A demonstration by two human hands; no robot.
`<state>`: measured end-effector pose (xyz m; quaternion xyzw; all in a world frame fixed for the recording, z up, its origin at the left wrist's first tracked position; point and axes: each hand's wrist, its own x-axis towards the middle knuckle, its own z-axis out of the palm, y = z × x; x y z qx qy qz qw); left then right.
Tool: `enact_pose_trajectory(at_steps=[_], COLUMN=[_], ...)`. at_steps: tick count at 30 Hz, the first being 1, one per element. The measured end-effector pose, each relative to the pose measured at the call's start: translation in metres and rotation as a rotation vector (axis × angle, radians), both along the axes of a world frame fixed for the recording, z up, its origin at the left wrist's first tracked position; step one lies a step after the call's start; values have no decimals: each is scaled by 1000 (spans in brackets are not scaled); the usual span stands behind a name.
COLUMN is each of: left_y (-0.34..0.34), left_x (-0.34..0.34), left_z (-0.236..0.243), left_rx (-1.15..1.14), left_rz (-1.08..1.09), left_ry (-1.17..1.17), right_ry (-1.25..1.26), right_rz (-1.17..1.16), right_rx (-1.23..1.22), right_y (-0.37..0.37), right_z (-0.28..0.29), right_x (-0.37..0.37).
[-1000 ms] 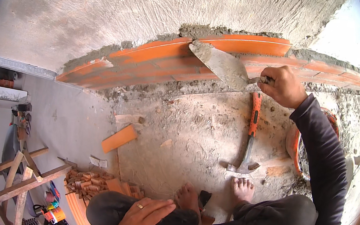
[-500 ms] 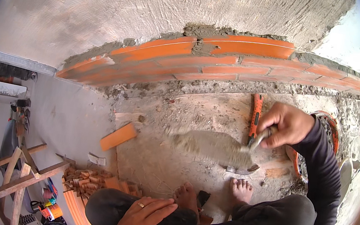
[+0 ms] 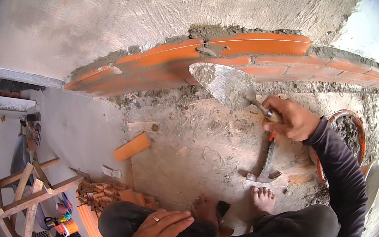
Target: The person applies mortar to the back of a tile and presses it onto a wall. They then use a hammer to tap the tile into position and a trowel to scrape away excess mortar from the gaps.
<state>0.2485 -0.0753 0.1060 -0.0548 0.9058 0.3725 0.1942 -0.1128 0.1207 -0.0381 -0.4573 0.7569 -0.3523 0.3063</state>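
Note:
My right hand (image 3: 294,119) is wrapped round the handle of a pointed masonry trowel (image 3: 232,88). Its blade reaches left, in front of the low brick wall (image 3: 269,70), and shows bare metal with grey mortar smears. On the wall's top course sits an orange hollow brick (image 3: 261,44), with fresh mortar (image 3: 208,49) at its left end. A thin string runs along that course. My left hand (image 3: 157,235) lies on my left thigh, fingers extended and holding nothing. Below my right hand a claw hammer (image 3: 265,170) lies on the floor, its grip partly hidden.
At the right, beyond my forearm, stands an orange-rimmed bucket of mortar (image 3: 361,138). A loose brick piece (image 3: 132,147) lies on the floor to the left. Stacked bricks (image 3: 103,197) and a wooden frame (image 3: 38,198) are at the lower left. My bare feet (image 3: 263,199) are near the hammer.
My right hand has swung the trowel up toward the wall. The blade carried a mortar load before and now shows mostly bare metal. My left hand stays on my thigh.

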Motion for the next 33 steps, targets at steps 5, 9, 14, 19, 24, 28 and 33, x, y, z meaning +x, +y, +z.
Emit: enact_pose_trajectory(at_steps=[5, 9, 14, 19, 24, 28, 33], left_y=[2, 3, 0, -1, -1, -3, -2], left_x=[-1, -2, -1, -2, -2, 1, 0], left_z=[1, 0, 1, 1, 0, 2, -2], left_rx=[-22, -16, -15, -3, -18, -21, -18], left_rz=[-10, -2, 3, -7, -24, -10, -9], left_ry=[-31, -53, -66, -60, -55, -63, -32], right_ry=[398, 461, 358, 119, 46, 196, 385], right_rz=[-243, -380, -409, -360, -358, -271, -220], right_rx=[-102, -116, -136, -82, -67, -30, -53], right_y=[-13, -23, -17, -6, 8, 16, 4], right_z=[-35, -48, -32, -17, -31, -25, -18], right_x=[33, 34, 27, 8, -8, -9, -13])
